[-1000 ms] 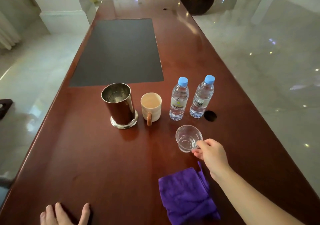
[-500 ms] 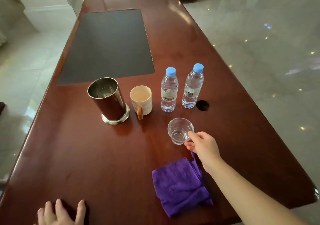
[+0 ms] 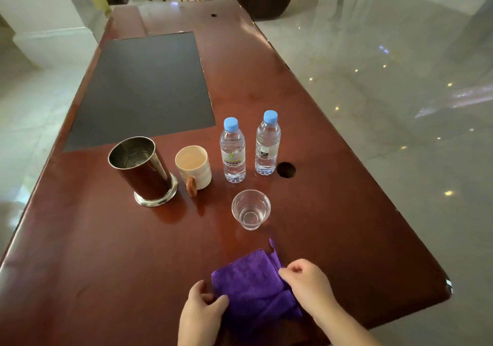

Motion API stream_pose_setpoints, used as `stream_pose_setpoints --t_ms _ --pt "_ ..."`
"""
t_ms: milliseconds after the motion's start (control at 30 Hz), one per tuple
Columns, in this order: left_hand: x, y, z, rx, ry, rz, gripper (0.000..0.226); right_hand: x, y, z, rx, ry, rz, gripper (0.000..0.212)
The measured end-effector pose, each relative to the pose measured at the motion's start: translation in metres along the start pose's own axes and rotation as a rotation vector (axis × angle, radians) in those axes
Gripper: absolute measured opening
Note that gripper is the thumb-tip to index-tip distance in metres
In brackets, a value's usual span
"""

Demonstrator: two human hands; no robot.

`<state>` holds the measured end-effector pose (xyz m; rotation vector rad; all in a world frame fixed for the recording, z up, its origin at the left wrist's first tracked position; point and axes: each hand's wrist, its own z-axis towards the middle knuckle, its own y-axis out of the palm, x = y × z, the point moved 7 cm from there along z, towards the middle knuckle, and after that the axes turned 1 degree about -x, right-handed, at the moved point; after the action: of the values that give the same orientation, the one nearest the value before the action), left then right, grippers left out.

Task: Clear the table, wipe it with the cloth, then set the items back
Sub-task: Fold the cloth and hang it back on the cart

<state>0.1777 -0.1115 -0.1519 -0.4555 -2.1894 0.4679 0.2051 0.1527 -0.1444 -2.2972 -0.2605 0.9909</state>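
Both hands pinch the purple cloth (image 3: pixel 253 289) at the table's (image 3: pixel 106 252) near edge: the left hand (image 3: pixel 200 311) grips its left side, the right hand (image 3: pixel 306 284) its right. Farther off stand a clear cup (image 3: pixel 250 209), two bottles (image 3: pixel 232 150), a mug (image 3: pixel 193 167) and a metal canister (image 3: pixel 142 169).

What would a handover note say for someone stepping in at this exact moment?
Left hand: pinching the left edge of the purple cloth.
Right hand: fingers closed at the cloth's right edge.
The cloth lies at the near edge of the table, not lifted.
On the table: metal canister, mug, two water bottles in a row; clear cup nearer, free of either hand.
Done: nothing cleared that can be seen.
Left: move all five items off, wipe, set them back.
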Motion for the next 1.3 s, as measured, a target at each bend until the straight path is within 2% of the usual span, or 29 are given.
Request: stream_pose_setpoints --t_ms 100,233,367,467,567,767,833,900,1000,1100,1200,1300 --pt "0.0 0.014 -0.004 -0.046 -0.049 -0.051 0.071 0.003 0.008 -0.01 -0.064 -0.004 -0.057 0.033" --pt "0.01 0.012 -0.011 -0.034 -0.054 -0.127 0.039 -0.001 0.009 -0.018 -0.141 -0.028 -0.014 0.052" --pt "0.028 0.01 -0.025 -0.043 0.084 -0.161 0.011 -0.005 0.006 -0.023 -0.197 -0.076 0.042 0.06" --pt "0.039 0.011 -0.037 -0.076 0.227 -0.188 0.008 -0.007 0.002 -0.026 -0.249 -0.103 0.081 0.059" --pt "0.044 0.012 -0.048 -0.154 0.284 -0.3 0.027 -0.007 -0.001 -0.028 -0.298 -0.105 0.117 0.045" --pt "0.031 0.013 -0.045 -0.201 0.143 -0.535 0.026 -0.006 0.005 -0.029 -0.344 -0.189 0.098 0.023" --pt "0.022 0.013 -0.037 -0.178 0.099 -0.565 0.02 -0.002 0.002 -0.029 -0.252 -0.144 0.053 0.022" --pt "0.014 0.014 -0.031 -0.154 0.048 -0.623 0.024 0.006 -0.003 -0.033 -0.153 -0.043 0.036 0.032" --pt "0.009 0.018 -0.032 -0.16 -0.008 -0.717 0.026 0.015 0.002 -0.043 -0.169 0.079 0.081 0.048" --pt "0.009 0.023 -0.036 -0.184 -0.038 -0.775 0.029 0.019 0.01 -0.048 -0.208 0.102 0.028 0.053" --pt "0.01 0.031 -0.04 -0.223 -0.039 -0.806 0.033 0.016 0.017 -0.051 -0.258 0.138 0.126 0.049" --pt "0.014 0.037 -0.05 -0.278 -0.042 -0.832 0.035 0.005 0.019 -0.052 -0.266 0.12 0.172 0.029"
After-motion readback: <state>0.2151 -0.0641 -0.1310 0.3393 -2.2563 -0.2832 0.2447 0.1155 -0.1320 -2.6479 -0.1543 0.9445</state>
